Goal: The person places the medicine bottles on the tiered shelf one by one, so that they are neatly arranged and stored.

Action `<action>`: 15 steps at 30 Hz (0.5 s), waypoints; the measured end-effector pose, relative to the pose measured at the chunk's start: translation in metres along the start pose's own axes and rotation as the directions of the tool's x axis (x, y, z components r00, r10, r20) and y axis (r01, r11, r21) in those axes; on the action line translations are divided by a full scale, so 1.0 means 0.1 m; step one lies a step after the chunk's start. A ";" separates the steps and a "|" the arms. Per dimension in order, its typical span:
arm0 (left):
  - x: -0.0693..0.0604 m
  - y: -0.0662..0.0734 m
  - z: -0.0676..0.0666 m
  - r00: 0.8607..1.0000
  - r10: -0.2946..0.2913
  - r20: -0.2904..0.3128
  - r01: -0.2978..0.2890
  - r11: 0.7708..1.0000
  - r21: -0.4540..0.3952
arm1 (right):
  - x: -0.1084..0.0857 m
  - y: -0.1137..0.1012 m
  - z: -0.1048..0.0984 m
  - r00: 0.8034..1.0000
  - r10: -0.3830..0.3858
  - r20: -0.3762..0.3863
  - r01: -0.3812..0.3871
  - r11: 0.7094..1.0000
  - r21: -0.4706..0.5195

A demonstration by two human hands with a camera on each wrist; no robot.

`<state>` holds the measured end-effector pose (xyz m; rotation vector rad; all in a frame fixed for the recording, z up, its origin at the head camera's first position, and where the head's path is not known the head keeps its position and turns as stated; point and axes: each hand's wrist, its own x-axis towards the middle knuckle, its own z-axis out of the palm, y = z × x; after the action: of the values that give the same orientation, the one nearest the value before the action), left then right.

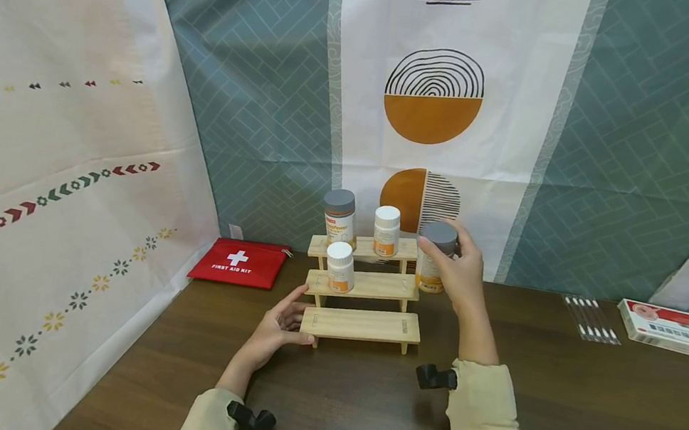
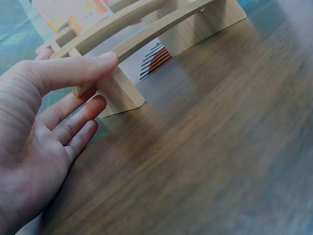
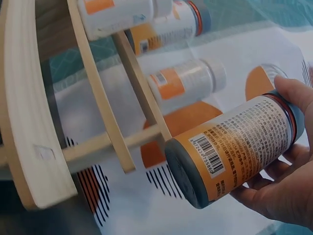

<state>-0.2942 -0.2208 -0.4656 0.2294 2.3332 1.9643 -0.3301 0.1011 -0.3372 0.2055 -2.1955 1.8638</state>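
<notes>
My right hand (image 1: 465,273) grips a grey-capped supplement bottle (image 3: 234,142) near its cap. The bottle is off the stand, beside the right end of its upper tiers. My left hand (image 1: 268,335) holds the left end of a three-tier wooden stand (image 1: 363,325), its thumb (image 2: 93,68) on the lowest tier's edge. On the top tier stand another grey-capped bottle (image 1: 339,225) at the left and a small white bottle (image 1: 386,238) towards the right. A second small white bottle (image 1: 340,275) stands on the middle tier's left half.
A red first aid pouch (image 1: 239,263) lies left of the stand on the dark wooden table (image 1: 353,410). Far to the right are several cotton swabs (image 1: 592,320) and a red-and-white box (image 1: 679,331). A patterned cloth (image 1: 267,105) hangs behind the table.
</notes>
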 end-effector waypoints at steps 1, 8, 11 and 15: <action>0.00 0.00 0.00 1.000 0.001 0.000 -0.001 1.000 -0.002 | 0.00 0.00 0.03 1.000 0.000 0.013 0.000 1.000 0.010; -0.02 0.00 0.00 1.000 0.005 0.006 -0.005 1.000 -0.010 | -0.05 -0.03 0.23 0.995 0.003 0.098 -0.010 0.998 0.067; -0.02 0.01 0.00 1.000 0.002 0.005 -0.002 1.000 -0.012 | -0.05 -0.03 0.28 0.995 0.006 0.101 -0.013 0.998 0.069; -0.02 0.02 0.00 1.000 0.002 0.005 -0.002 1.000 -0.019 | -0.05 0.00 0.34 0.996 0.016 0.091 -0.022 0.998 0.065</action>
<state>-0.2926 -0.2210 -0.4640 0.2357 2.3115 1.9830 -0.3291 0.0669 -0.3435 0.2882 -2.2028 1.9758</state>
